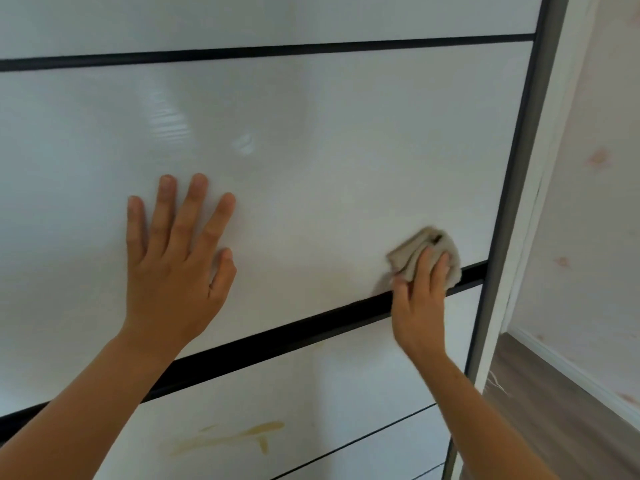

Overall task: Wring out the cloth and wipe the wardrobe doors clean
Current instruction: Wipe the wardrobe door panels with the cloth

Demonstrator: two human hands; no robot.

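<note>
Left hand (176, 268) on door (311, 150), right hand (419, 299) gripping cloth (412, 249)

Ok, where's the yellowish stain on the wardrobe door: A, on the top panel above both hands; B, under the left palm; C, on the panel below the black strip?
C: the yellowish stain sits on the panel below the black strip, lower than the left hand and the cloth.

1. Bright, soft, even daylight with only faint shadows.
2. Pale glare streaks sit on the glossy wardrobe door (166, 119).
3. The cloth (412, 251) is slightly motion-blurred.
4. Wide-angle distortion bows the black trim lines (277, 336).
</note>
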